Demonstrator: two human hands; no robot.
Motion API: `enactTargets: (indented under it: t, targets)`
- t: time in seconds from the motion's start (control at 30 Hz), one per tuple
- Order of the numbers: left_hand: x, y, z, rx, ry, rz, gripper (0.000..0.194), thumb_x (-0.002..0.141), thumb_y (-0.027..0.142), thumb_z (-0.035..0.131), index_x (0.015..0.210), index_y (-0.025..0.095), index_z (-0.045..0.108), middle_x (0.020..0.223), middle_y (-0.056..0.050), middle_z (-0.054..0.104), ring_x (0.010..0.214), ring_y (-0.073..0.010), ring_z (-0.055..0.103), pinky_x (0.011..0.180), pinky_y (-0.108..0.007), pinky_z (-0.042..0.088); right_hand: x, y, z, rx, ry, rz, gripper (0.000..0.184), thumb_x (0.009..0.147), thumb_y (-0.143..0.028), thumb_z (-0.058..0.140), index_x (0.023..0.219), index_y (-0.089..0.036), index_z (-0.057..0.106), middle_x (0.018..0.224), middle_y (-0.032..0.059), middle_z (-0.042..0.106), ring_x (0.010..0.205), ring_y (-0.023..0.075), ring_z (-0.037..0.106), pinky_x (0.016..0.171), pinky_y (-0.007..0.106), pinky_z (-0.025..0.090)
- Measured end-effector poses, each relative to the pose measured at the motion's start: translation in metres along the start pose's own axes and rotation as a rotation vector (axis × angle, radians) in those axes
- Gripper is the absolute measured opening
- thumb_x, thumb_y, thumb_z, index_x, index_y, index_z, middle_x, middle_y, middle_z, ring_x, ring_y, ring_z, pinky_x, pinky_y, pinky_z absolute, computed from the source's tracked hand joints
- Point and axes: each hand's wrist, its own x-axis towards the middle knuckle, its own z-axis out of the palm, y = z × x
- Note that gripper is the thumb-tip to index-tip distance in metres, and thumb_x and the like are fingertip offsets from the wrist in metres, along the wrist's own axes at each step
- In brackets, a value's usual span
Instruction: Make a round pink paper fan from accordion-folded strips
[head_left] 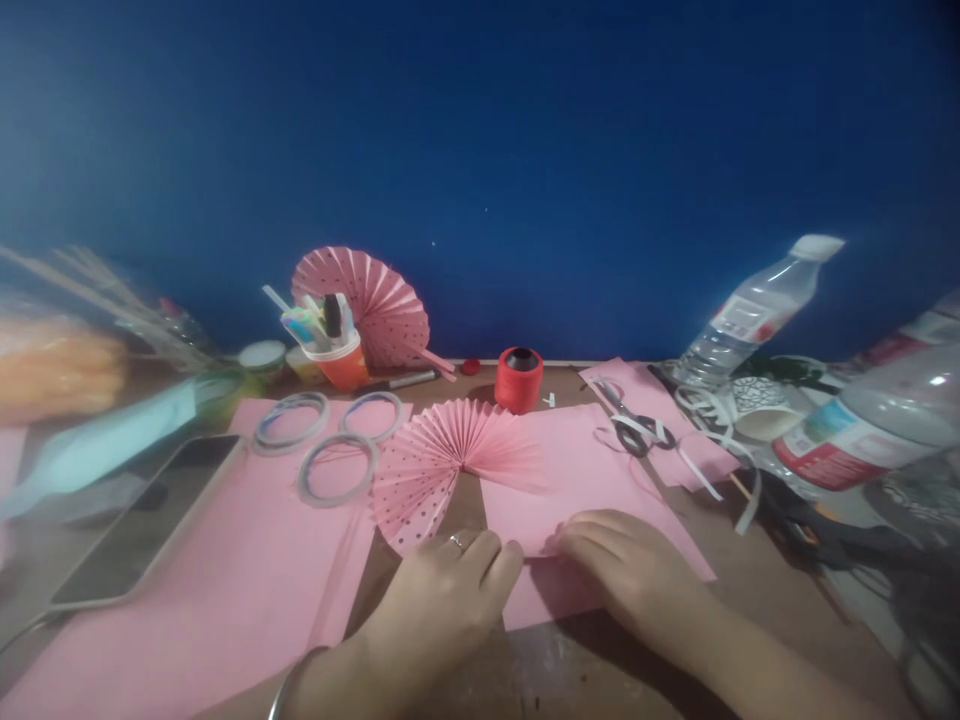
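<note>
A partly spread pleated pink paper fan (427,475) with dark dots lies in front of me. A plain pink paper sheet (559,475) lies by its right side, the near edge raised in a fold. My left hand (454,585), ring on one finger, is closed with curled fingers at the left end of that fold. At its right side, the bent fingers of my right hand (637,575) press together on the same sheet. My fingertips are partly hidden. Beyond the sheet stands a red spool of thread (519,380).
Several tape rolls (337,470) lie on larger pink paper (255,590), beside a phone (150,520). Behind are a pen cup (346,365) and a finished round fan (367,300). Scissors (634,420), a tilted bottle (757,310) and a larger bottle (877,420) occupy the right.
</note>
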Motion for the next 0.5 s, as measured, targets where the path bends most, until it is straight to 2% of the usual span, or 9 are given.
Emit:
enactTargets:
  t: [0.17,0.27,0.37,0.5]
  targets:
    - [0.002,-0.005,0.0,-0.101,-0.036,0.026,0.008,0.079,0.011,0.041,0.08,0.017,0.046,0.071,-0.001,0.05,0.061,-0.0144,0.049,0.049,-0.025,0.042,0.004,0.008,-0.007,0.055,0.023,0.006,0.02,0.087,-0.018,0.04,0.094,-0.015,0.058,0.089,0.0077,0.063,0.085,0.0181,0.056,0.077,0.036,0.046]
    - [0.002,-0.008,0.001,-0.135,-0.021,0.028,0.013,0.081,0.012,0.037,0.083,0.016,0.049,0.071,-0.002,0.05,0.063,-0.0142,0.049,0.051,-0.025,0.043,0.008,0.016,-0.012,0.11,-0.023,-0.025,0.021,0.086,-0.019,0.041,0.097,-0.017,0.059,0.091,0.006,0.063,0.091,0.0174,0.055,0.081,0.036,0.046]
    - [0.002,-0.008,0.001,-0.148,-0.025,0.019,0.019,0.081,0.011,0.034,0.086,0.016,0.052,0.072,-0.003,0.05,0.065,-0.0155,0.049,0.053,-0.027,0.044,0.009,0.02,-0.014,0.164,-0.067,-0.008,0.021,0.087,-0.021,0.041,0.097,-0.018,0.06,0.087,0.0049,0.063,0.085,0.016,0.055,0.075,0.033,0.047]
    - [0.002,-0.006,0.0,-0.193,-0.048,-0.013,0.021,0.082,0.01,0.034,0.086,0.015,0.054,0.079,-0.004,0.052,0.07,-0.0156,0.05,0.06,-0.029,0.046,0.008,0.02,-0.01,0.125,-0.021,0.022,0.024,0.089,-0.023,0.038,0.094,-0.016,0.06,0.084,0.0063,0.063,0.079,0.0165,0.054,0.07,0.033,0.046]
